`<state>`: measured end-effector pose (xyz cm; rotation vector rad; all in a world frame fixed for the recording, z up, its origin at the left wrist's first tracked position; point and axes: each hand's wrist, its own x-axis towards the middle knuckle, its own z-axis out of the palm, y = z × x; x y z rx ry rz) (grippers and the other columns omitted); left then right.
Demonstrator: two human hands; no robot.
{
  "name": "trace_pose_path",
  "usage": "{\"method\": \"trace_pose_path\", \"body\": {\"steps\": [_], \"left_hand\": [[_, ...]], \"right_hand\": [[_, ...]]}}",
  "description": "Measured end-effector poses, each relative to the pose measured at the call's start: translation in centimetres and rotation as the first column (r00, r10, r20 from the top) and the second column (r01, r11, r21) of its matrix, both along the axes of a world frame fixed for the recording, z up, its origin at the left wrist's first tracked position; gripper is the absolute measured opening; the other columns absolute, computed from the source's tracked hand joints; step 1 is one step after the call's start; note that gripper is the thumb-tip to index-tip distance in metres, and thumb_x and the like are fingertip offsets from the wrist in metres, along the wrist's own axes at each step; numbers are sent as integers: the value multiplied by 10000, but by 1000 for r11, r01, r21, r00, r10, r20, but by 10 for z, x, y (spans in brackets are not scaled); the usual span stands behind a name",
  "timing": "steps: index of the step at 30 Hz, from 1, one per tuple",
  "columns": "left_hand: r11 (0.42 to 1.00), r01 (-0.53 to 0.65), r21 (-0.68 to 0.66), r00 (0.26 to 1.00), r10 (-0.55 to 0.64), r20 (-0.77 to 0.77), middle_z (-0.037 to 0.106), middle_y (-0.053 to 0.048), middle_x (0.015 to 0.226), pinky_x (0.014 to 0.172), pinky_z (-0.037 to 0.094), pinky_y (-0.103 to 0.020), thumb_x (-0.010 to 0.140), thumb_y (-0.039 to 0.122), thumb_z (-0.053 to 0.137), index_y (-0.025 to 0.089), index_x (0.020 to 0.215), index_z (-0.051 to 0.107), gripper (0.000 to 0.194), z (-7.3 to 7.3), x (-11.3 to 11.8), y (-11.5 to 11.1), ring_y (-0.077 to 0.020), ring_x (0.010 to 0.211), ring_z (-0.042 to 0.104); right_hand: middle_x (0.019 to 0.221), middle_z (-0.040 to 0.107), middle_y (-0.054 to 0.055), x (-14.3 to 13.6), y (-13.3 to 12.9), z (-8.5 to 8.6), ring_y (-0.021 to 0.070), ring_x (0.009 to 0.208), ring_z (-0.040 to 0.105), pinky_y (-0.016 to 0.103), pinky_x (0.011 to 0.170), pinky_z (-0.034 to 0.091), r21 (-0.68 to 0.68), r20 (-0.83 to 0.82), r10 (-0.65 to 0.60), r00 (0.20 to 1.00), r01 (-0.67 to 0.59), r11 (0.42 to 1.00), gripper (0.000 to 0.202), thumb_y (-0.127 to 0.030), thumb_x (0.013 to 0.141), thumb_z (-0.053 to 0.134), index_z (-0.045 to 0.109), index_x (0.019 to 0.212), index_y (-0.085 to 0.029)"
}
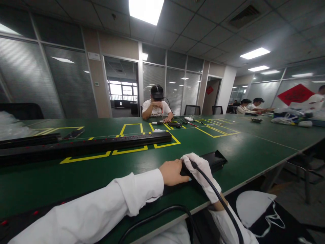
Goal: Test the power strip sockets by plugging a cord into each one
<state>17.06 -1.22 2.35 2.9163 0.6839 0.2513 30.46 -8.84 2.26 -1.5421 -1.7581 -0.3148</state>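
A long black power strip point(212, 158) with red switches lies along the near side of the green table, partly under my arm. My left hand point(173, 172), bare, is closed over it, thumb along its near side and fingers across the top. Close against it is my right hand point(196, 166) in a white glove, fingers closed around the thick end of a black cord point(208, 183). Whatever sits at the tip of that corded thing is hidden by the glove. The cord runs back over my right forearm.
More black power strips point(101, 145) lie across the table at left. Yellow tape outlines point(213, 130) mark the tabletop point(142, 162). Opposite sits a person point(157, 105) with small items in front. A black cable point(162, 211) loops near the edge; a white mask-like item point(252, 206) lies lower right.
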Motion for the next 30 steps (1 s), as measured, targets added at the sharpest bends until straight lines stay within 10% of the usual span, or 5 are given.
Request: {"method": "trace_pose_path", "body": {"steps": [30], "left_hand": [[1000,-21,0,999,21,-33,543,-110,1096,777,431,-375,691,655,349,173,1143,381,661,3,-1,-2,-281,951,550]], "right_hand": [[846,621,30,2,-1,-9,143,773,576,248,720,448,94,-34,-5,999,8,996,213,-331,837,427,598,886,-213]]}}
